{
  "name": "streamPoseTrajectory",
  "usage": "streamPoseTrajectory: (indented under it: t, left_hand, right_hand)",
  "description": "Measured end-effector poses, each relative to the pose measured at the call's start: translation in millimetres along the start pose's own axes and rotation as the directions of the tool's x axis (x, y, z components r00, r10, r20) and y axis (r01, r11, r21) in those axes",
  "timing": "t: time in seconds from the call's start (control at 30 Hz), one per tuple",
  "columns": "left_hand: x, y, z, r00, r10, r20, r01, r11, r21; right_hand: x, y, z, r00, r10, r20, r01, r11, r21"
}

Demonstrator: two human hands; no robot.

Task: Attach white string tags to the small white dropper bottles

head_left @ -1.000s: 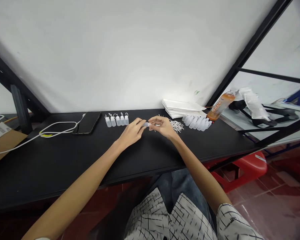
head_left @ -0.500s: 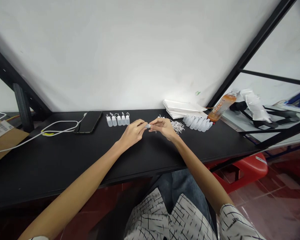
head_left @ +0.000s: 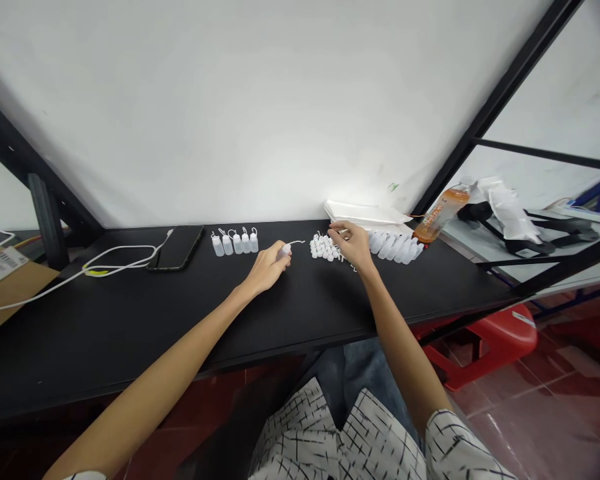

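My left hand (head_left: 269,267) is closed around a small white bottle (head_left: 285,250), whose thin white strap sticks out to the right. Over the right part of a pile of small white caps (head_left: 323,247), my right hand (head_left: 353,245) is raised with its fingers apart and nothing visible between them. Several small bottles with looped caps (head_left: 237,243) stand in a row left of my left hand. Beyond my right hand, several uncapped-looking translucent bottles (head_left: 397,248) lie side by side.
A black phone (head_left: 176,248) with a white cable (head_left: 120,257) lies at the left, beside a cardboard box (head_left: 15,283). White sheets (head_left: 365,213) rest against the wall. An orange drink bottle (head_left: 441,215) leans at the right, near the black shelf frame.
My right hand has let go of the small item between both hands and moved right, over the pile. My left hand keeps the bottle, its strap now showing. More caps are uncovered.
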State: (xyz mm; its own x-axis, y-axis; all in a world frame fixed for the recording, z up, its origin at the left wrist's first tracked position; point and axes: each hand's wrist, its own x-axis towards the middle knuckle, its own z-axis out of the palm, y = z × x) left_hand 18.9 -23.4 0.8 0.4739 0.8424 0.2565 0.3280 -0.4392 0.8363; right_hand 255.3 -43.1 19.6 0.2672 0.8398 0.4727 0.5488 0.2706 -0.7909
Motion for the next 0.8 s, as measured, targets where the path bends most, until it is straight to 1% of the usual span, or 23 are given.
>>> streamPoseTrajectory:
  t: [0.07, 0.13, 0.23, 0.3, 0.43, 0.5, 0.63, 0.73, 0.8]
  left_hand:
    - [1, -2, -1.1, 0.999, -0.040, -0.026, 0.038, 0.996, -0.077]
    - [1, -2, -1.2, 0.998, -0.057, -0.033, 0.052, 0.992, -0.113]
    - [1, -2, -0.9, 0.998, -0.066, -0.024, 0.063, 0.991, -0.116]
    - [0, -2, -1.0, 0.997, -0.069, -0.025, 0.067, 0.994, -0.091]
    - [0, -1, -1.2, 0.997, -0.063, -0.038, 0.062, 0.998, -0.034]
    - [0, 0, -1.1, 0.998, -0.043, -0.046, 0.043, 0.999, 0.002]
    - [0, 2, -0.6, 0.998, -0.003, -0.063, 0.009, 0.996, 0.092]
    - [-1, 3, -0.3, 0.998, 0.003, -0.069, 0.007, 0.991, 0.137]
    - [-2, 3, -0.4, 0.997, 0.007, -0.074, 0.004, 0.989, 0.146]
  right_hand:
    - [2, 8, -9, 0.999, -0.020, -0.025, 0.014, 0.976, -0.218]
    - [1, 10, -12, 0.999, -0.025, 0.039, 0.037, 0.927, -0.374]
    - [-3, 5, -10, 0.988, -0.020, 0.155, 0.099, 0.846, -0.524]
    - [-6, -1, -9, 0.983, 0.005, 0.185, 0.107, 0.801, -0.590]
    - [-7, -5, -14, 0.969, 0.123, 0.216, 0.053, 0.746, -0.664]
    - [-6, -4, -17, 0.955, 0.148, 0.255, 0.065, 0.738, -0.672]
    - [-7, -6, -16, 0.936, 0.140, 0.323, 0.116, 0.745, -0.657]
    - [-12, -12, -6, 0.918, 0.117, 0.378, 0.177, 0.733, -0.657]
    - [-16, -15, 4, 0.904, 0.078, 0.420, 0.253, 0.694, -0.674]
